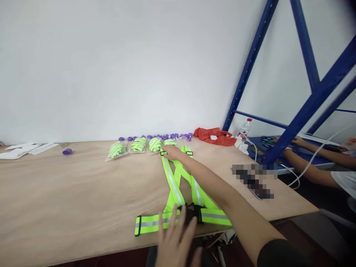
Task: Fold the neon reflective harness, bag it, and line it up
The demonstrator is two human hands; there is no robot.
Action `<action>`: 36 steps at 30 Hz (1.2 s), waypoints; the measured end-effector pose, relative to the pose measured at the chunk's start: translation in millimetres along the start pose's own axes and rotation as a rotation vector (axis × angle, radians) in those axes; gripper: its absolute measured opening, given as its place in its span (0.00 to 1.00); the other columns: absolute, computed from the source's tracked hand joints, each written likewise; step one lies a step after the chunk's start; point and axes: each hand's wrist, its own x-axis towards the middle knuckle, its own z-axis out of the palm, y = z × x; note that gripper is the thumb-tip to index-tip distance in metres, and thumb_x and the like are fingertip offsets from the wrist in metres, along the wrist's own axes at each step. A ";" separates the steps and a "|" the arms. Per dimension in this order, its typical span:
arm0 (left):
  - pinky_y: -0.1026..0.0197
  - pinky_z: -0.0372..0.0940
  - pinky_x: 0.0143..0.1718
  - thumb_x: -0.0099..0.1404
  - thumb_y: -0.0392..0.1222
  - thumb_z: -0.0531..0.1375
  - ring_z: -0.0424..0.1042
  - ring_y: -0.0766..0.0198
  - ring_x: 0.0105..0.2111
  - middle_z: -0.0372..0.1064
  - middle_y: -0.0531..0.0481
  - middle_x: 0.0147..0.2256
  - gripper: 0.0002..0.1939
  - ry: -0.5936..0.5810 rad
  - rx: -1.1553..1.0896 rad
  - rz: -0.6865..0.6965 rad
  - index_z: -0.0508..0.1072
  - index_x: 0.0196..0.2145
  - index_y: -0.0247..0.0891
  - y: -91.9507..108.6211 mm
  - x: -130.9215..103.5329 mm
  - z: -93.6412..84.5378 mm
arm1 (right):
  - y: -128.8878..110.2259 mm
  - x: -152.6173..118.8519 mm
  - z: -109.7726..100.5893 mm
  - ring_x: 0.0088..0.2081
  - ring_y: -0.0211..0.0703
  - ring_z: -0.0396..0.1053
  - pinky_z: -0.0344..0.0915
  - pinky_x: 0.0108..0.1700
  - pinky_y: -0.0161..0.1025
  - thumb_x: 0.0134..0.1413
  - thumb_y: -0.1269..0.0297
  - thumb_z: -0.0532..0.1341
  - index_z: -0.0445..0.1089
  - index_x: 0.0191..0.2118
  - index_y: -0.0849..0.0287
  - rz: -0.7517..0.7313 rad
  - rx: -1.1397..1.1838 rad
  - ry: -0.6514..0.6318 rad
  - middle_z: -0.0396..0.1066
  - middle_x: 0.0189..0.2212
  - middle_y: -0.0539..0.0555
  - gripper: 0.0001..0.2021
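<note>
A neon yellow-green harness of reflective straps (172,181) lies spread on the wooden table, its shoulder straps crossing and its waist strap along the front edge. My right hand (170,152) reaches to the far end, fingers closed on the left shoulder strap near its black slider. Over the waist strap and black buckle (191,214), my left hand (176,237) is spread, slightly blurred, holding nothing. Behind the harness stands a row of clear bags with folded yellow-green straps (138,144); my right hand partly covers the one at the right.
Purple rings (167,136) line the wall. A red plastic bag (215,136), bottle (244,128) and pixelated phone (254,183) are at right, near a blue metal frame (244,74). Another person's arms (308,168) reach over a blue table. White sheets (25,150) lie far left.
</note>
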 end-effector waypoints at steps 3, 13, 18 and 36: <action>0.46 0.34 0.71 0.68 0.38 0.57 0.64 0.54 0.63 0.66 0.47 0.62 0.35 -0.023 -0.066 -0.080 0.54 0.70 0.50 -49.6 -19.0 -49.0 | 8.3 -48.0 -22.6 0.62 0.51 0.62 0.62 0.62 0.48 0.64 0.65 0.61 0.63 0.63 0.62 -0.061 0.078 0.088 0.66 0.61 0.62 0.23; 0.26 0.52 0.60 0.56 0.58 0.66 0.56 0.33 0.65 0.64 0.51 0.63 0.30 -0.270 -0.157 -0.464 0.72 0.58 0.63 -163.6 -87.8 -43.6 | -64.4 -272.1 24.4 0.58 0.47 0.66 0.58 0.63 0.47 0.66 0.65 0.55 0.69 0.55 0.56 -0.096 0.302 0.474 0.74 0.53 0.57 0.15; 0.32 0.54 0.62 0.57 0.58 0.66 0.61 0.37 0.63 0.68 0.50 0.60 0.28 -0.300 -0.215 -0.473 0.74 0.56 0.60 -162.4 -73.4 -42.9 | -108.0 -280.1 51.6 0.62 0.46 0.62 0.50 0.69 0.48 0.68 0.62 0.54 0.68 0.55 0.56 -0.127 0.339 0.428 0.71 0.57 0.54 0.14; 0.45 0.68 0.55 0.49 0.47 0.75 0.72 0.43 0.55 0.76 0.40 0.51 0.24 0.319 -1.188 -0.968 0.76 0.44 0.42 -65.5 1.7 -33.2 | -113.8 -270.4 84.7 0.64 0.55 0.59 0.56 0.68 0.54 0.64 0.64 0.58 0.65 0.60 0.60 -0.045 0.415 0.393 0.69 0.55 0.62 0.21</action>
